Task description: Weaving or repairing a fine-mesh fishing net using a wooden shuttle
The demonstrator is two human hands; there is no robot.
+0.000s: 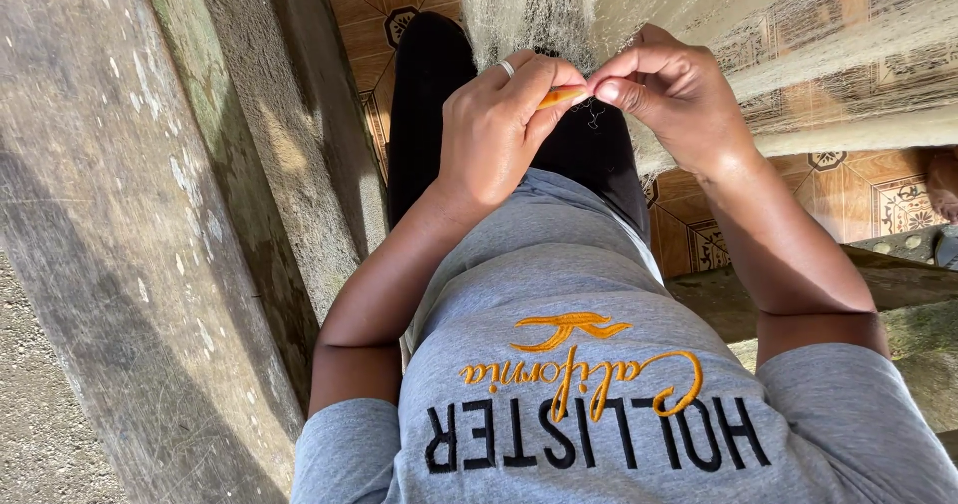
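While the person sat with both hands raised over the lap, this was what the head view showed:

Left hand: the left hand (494, 130) was curled closed, its grip pinching a slim orange tool (561, 96) between thumb and forefinger; a silver ring (507, 68) sat on one finger.

Right hand: the right hand (671, 95) was also clenched, its thumb and fingertips pressed together just at the tip of the orange tool. What it pinched was too fine to make out for certain; it looked like strands of the netting.

Orange tool: only a short part showed, poking out of the left hand toward the right, held level above the lap, between the two hands.

Netting: a pale, fine-meshed net (559, 5) hung down from the top of the view to the hands, with more of it stretched across to the right. A small dark tangle of thread (593, 115) dangled just under the fingertips.

Clothing: a grey shirt (559, 294) with orange and black lettering filled the lower middle, and black trousers (429, 85) covered the legs beyond it.

Surroundings: a weathered concrete post (130, 235) ran down the left side, and patterned brown floor tiles (888, 200) lay beyond the legs and to the right.
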